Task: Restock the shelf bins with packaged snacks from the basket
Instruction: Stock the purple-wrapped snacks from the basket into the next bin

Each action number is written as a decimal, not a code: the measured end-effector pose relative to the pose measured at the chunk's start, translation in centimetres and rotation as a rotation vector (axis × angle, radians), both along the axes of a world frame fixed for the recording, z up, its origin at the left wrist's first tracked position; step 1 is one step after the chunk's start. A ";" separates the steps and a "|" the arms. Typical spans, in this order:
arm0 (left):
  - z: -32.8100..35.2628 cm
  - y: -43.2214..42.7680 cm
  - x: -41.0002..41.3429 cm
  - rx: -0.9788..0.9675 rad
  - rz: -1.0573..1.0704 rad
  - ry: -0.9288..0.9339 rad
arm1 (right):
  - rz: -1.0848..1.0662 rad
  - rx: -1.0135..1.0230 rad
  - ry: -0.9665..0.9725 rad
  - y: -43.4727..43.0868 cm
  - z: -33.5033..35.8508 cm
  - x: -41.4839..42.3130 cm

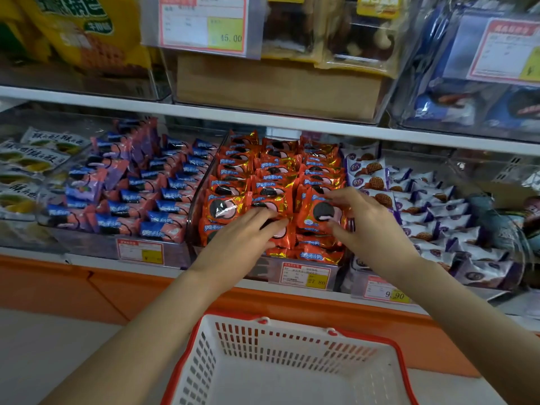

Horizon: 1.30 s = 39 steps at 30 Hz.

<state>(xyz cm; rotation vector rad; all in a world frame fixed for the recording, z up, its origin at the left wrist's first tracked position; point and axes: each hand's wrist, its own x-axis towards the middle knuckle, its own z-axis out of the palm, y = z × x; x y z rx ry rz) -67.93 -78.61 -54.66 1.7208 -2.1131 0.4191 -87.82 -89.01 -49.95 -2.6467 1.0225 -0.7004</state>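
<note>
Snack packets in glossy red-orange foil [271, 173] fill the clear plastic middle shelf bin [193, 211]. The left hand [245, 241] lies flat, fingers straight, on the front packets. The right hand [365, 226] pinches one upright red-orange packet [317, 213] between thumb and fingers at the bin's front right. The white slotted plastic basket with red rim [263, 340] sits below the shelf edge.
</note>
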 end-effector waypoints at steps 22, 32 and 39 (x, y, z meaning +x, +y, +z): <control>3.7 1.0 6.2 0.072 0.259 -0.144 | 0.205 -0.265 0.159 2.6 -2.5 6.8; 2.8 1.0 5.5 0.189 0.292 -0.212 | 0.163 -0.246 0.153 2.7 -3.1 6.9; 2.8 1.0 6.0 0.182 0.293 -0.277 | 0.094 -0.243 0.214 4.0 -3.9 7.4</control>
